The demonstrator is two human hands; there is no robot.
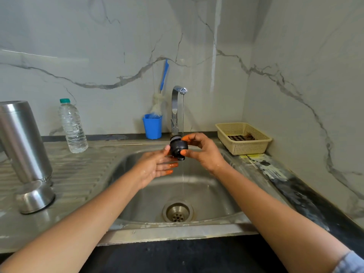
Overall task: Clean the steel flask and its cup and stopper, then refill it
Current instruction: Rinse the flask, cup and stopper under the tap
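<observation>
Black stopper [178, 148] is held over the sink [208, 196], just below the tap [175, 107] spout and slightly left of it. A thin stream of water [183, 115] runs from the tap, passes the stopper's right edge and falls toward the drain [177, 212].

Right hand [203, 152], right of the tap: forefinger and thumb are curled and pinch the stopper, forefinger on its upper right and thumb low on its front. The other fingers are bent behind. Fingertips are stained orange.

Left hand [155, 166], below and left of the tap: fingers are nearly straight and spread, pointing right under the stopper and gripping nothing. The thumb tip touches the stopper's left side. The skin is wet.

Steel flask [21, 140] stands on the ribbed drainboard [82, 170], far left of the tap. Steel cup [35, 198] sits just in front of the flask, touching or nearly so; I cannot tell which.

Clear plastic bottle [72, 127] with a green cap stands on the drainboard, between the flask and the tap. Blue tub [152, 126] is just left of the tap's base, with a blue-handled brush [164, 75] leaning in it against the wall. Beige basket [243, 137] lies right of the tap, with something dark inside that cannot be made out.
</observation>
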